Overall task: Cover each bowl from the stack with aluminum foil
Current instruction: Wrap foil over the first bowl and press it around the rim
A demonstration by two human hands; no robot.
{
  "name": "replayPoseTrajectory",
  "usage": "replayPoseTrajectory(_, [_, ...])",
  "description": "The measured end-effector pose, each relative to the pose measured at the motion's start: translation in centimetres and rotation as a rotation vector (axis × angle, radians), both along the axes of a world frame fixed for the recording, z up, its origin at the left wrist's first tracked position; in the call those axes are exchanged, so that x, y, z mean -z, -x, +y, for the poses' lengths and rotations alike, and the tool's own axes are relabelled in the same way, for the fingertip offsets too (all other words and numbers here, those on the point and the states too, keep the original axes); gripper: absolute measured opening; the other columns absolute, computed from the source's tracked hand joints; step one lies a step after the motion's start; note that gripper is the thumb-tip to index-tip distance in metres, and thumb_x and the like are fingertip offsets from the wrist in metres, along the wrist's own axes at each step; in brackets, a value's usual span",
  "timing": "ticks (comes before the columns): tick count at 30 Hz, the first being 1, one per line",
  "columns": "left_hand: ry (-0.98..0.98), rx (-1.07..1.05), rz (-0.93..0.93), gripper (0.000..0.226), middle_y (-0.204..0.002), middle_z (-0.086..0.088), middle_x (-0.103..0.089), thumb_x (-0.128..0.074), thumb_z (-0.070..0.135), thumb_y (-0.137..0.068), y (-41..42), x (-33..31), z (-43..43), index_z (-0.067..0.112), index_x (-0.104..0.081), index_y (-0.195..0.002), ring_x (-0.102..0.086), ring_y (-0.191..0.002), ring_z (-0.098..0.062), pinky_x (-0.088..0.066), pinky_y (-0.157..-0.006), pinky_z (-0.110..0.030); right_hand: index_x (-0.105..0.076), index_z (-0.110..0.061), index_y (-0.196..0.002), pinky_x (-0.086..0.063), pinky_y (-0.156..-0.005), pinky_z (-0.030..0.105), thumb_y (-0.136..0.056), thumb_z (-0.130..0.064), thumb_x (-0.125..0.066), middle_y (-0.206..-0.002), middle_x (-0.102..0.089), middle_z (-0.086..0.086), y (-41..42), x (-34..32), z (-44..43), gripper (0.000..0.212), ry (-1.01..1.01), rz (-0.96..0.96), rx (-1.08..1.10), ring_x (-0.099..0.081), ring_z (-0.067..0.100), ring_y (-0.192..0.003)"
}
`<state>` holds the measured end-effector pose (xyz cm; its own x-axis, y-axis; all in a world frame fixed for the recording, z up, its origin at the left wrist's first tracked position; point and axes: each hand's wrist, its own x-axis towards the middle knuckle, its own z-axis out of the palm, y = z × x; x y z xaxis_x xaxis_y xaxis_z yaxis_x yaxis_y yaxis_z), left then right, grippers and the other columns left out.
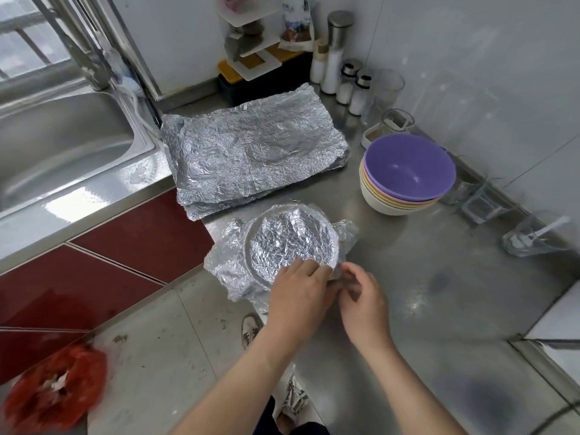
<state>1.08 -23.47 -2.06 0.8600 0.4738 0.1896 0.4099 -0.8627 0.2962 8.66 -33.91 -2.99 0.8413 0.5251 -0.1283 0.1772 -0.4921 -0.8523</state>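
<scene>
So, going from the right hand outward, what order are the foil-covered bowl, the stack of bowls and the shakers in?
1. Foil-covered bowl: at the right hand's fingertips, just left.
2. Stack of bowls: farther back, to the right.
3. Shakers: farthest, by the back wall.

No text I can read anywhere. The packet [296,22] hanging by the wall has print on it, too blurred to make out.
</scene>
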Motion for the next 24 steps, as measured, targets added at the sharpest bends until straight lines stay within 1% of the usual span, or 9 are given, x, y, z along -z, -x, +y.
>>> replayPoseTrajectory(2, [-0.045, 0.008, 0.013, 0.029, -0.074, 0.004, -0.059, -0.046, 0.039, -0.084, 0.3, 0.3, 0.3, 0.021, -0.068, -0.080, -0.056, -0.071, -0.022, -0.043, -0.057, -0.033, -0.057, -0.026, -0.119, -0.051, -0.076, 0.018, -0.086, -0.003, -0.064, -0.107, -0.064, -0.002, -0.5, 0.0, 0.1, 0.041, -0.036, 0.113, 0.038, -0.067, 0.004, -0.083])
replayPoseTrajectory(4, [-0.089, -0.008, 0.006, 0.025, -0.072, 0.005, -0.058, -0.047, 0.034, -0.084, 0.4, 0.6, 0.4, 0.023, -0.068, -0.078, -0.056, -0.069, -0.021, -0.041, -0.057, -0.031, -0.055, -0.027, -0.118, -0.051, -0.073, 0.013, -0.087, 0.003, -0.062, -0.105, -0.067, -0.011, -0.7, -0.3, 0.5, 0.043, -0.160, 0.270, 0.079, -0.069, 0.002, -0.085])
replayPoseTrajectory(7, [-0.105, -0.040, -0.030, 0.023, -0.068, 0.004, -0.059, -0.046, 0.028, -0.082, -0.4, 0.5, 0.0, 0.022, -0.066, -0.074, -0.057, -0.064, -0.022, -0.041, -0.057, -0.030, -0.058, -0.028, -0.115, -0.053, -0.077, 0.020, -0.087, 0.009, -0.060, -0.102, -0.071, -0.002, -0.8, -0.2, 1.4, 0.046, -0.285, 0.430, 0.134, -0.069, 0.005, -0.087])
replayPoseTrajectory(10, [-0.074, -0.076, -0.023, 0.021, -0.067, 0.003, -0.059, -0.045, 0.027, -0.081, -1.0, 0.2, -0.5, 0.021, -0.064, -0.075, -0.058, -0.063, -0.022, -0.041, -0.058, -0.031, -0.061, -0.025, -0.118, -0.054, -0.084, 0.034, -0.086, 0.007, -0.062, -0.099, -0.072, 0.009, -1.2, 0.5, 2.0, 0.045, -0.265, 0.438, 0.190, -0.068, 0.015, -0.086])
replayPoseTrajectory(14, [-0.011, -0.101, 0.006, 0.020, -0.067, 0.005, -0.060, -0.048, 0.031, -0.082, -1.3, 0.4, -0.5, 0.022, -0.066, -0.078, -0.059, -0.062, -0.021, -0.041, -0.057, -0.030, -0.065, -0.026, -0.113, -0.055, -0.080, 0.038, -0.086, 0.004, -0.063, -0.094, -0.073, 0.007, -1.6, 0.5, 2.5, 0.040, -0.270, 0.407, 0.228, -0.068, 0.018, -0.082])
replayPoseTrajectory(17, [0.029, -0.097, 0.014, 0.024, -0.067, 0.005, -0.060, -0.046, 0.033, -0.084, -1.5, 0.4, -0.3, 0.022, -0.067, -0.080, -0.059, -0.061, -0.020, -0.041, -0.056, -0.030, -0.068, -0.021, -0.116, -0.056, -0.073, 0.033, -0.087, 0.001, -0.061, -0.086, -0.072, -0.001, -1.9, 0.4, 2.7, 0.037, -0.192, 0.332, 0.188, -0.066, 0.009, -0.073])
replayPoseTrajectory(19, [0.046, -0.093, 0.020, 0.025, -0.067, 0.005, -0.059, -0.045, 0.033, -0.084, -1.5, 0.5, -0.3, 0.021, -0.067, -0.081, -0.059, -0.060, -0.020, -0.041, -0.056, -0.029, -0.069, -0.022, -0.117, -0.055, -0.074, 0.031, -0.088, -0.003, -0.061, -0.087, -0.072, 0.000, -2.0, 0.4, 2.6, 0.036, -0.152, 0.253, 0.114, -0.066, 0.011, -0.073])
replayPoseTrajectory(22, [0.077, -0.093, 0.015, 0.024, -0.066, 0.006, -0.058, -0.045, 0.032, -0.083, -1.6, 0.3, -0.2, 0.021, -0.066, -0.080, -0.057, -0.058, -0.020, -0.041, -0.056, -0.029, -0.067, -0.016, -0.121, -0.043, -0.081, 0.009, -0.090, -0.003, -0.059, -0.105, -0.064, 0.007, -2.5, 0.3, 2.4, 0.034, -0.052, 0.094, 0.039, -0.060, 0.000, -0.083])
replayPoseTrajectory(24, [0.102, -0.079, -0.004, 0.017, -0.064, 0.005, -0.057, -0.048, 0.027, -0.081, -1.7, 0.3, -0.4, 0.020, -0.063, -0.079, -0.055, -0.056, -0.021, -0.039, -0.056, -0.029, -0.064, -0.013, -0.124, -0.041, -0.092, 0.009, -0.095, -0.003, -0.053, -0.118, -0.060, 0.005, -2.3, 0.1, 2.7, 0.033, -0.074, 0.173, 0.023, -0.057, -0.006, -0.097])
